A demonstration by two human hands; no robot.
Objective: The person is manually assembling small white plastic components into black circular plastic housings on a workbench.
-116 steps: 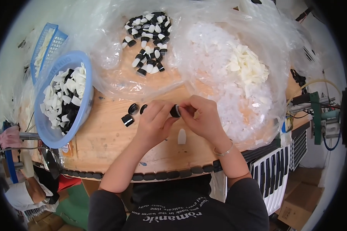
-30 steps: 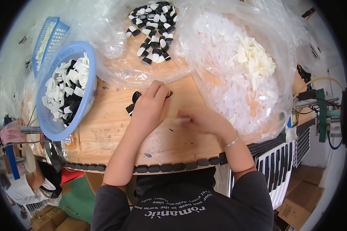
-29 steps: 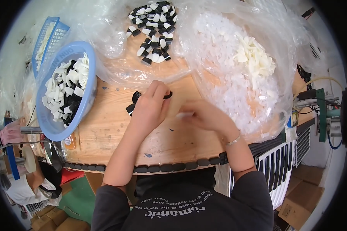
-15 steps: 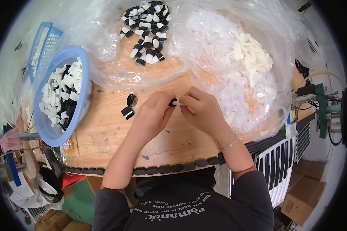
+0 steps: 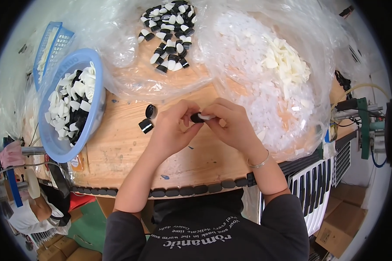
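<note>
Over the middle of the table my two hands meet around a small black cap (image 5: 196,118). My left hand (image 5: 172,128) pinches the cap between thumb and fingers. From the other side, the closed fingertips of my right hand (image 5: 228,124) grip a white plastic tab (image 5: 207,117) that sits at the cap's open end; how deep it goes in is hidden. Just left of my left hand lie two loose black caps, one showing its round open end (image 5: 150,111), the other on its side with a silvery band (image 5: 146,125).
Beyond my hands lies a pile of black caps with white tabs (image 5: 172,26). A blue basin (image 5: 101,106) of similar pieces stands at left, beside a blue basket (image 5: 62,41). Clear plastic sheeting at right carries many translucent pieces (image 5: 261,93) and a cream heap (image 5: 283,63).
My hands have turned the cap, so more of its dark side shows, and the white tab is closer against it. My left fingers have spread a little. The view has shifted slightly.
</note>
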